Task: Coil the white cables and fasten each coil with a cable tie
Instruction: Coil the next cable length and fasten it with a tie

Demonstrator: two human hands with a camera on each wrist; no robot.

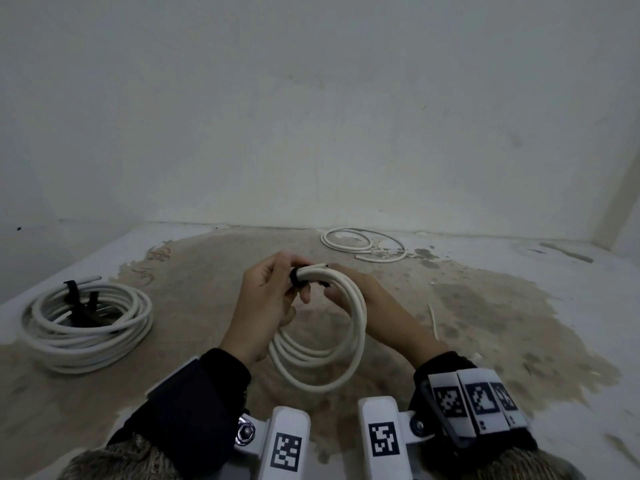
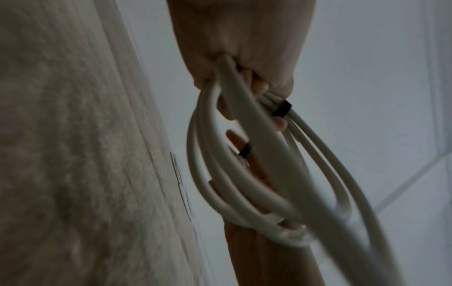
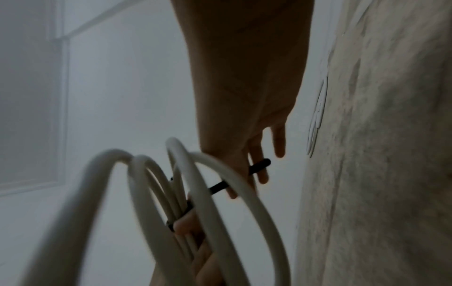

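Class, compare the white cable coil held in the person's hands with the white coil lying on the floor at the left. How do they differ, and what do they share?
The held coil is up off the floor, gripped by the left hand and right hand; the floor coil lies flat, untouched. The held coil looks smaller, with fewer loops; the floor coil is wider and fuller. Both are white cable with a black tie around them.

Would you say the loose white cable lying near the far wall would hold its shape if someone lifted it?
Probably not: the loose cable shows no tie, so its loops would likely sag or spring apart. Its smooth curves suggest some stiffness. It looks thin and probably light.
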